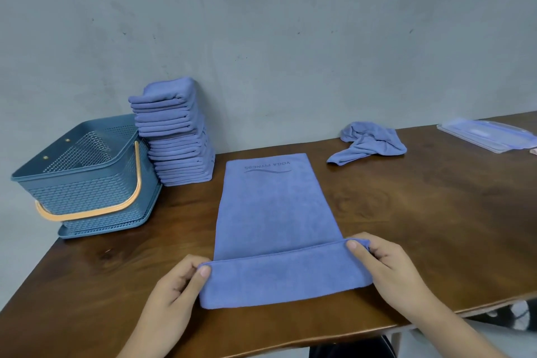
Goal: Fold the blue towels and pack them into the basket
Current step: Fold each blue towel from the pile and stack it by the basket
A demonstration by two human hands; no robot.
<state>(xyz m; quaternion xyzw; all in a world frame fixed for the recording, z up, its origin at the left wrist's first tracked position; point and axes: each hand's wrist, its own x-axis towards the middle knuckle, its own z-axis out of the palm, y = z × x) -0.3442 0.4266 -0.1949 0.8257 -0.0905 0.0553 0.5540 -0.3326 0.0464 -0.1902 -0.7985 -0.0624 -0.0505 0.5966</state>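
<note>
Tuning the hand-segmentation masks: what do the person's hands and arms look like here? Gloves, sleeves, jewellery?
Left hand and right hand are both bare: no gloves, rings, watch or bands in view. Fingers show short, plain nails. Left forearm and right forearm are uncovered down to the frame edge, so no sleeve shows.

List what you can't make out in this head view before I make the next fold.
- Basket floor: head view, hidden by its near wall; contents unknown.
- Left hand and right hand: head view, spread towel's fold hides each grip's underside.
- Clear plastic lid: head view, cut off by right edge.
- Stack of folded towels: head view, layers too fine to count.
</note>
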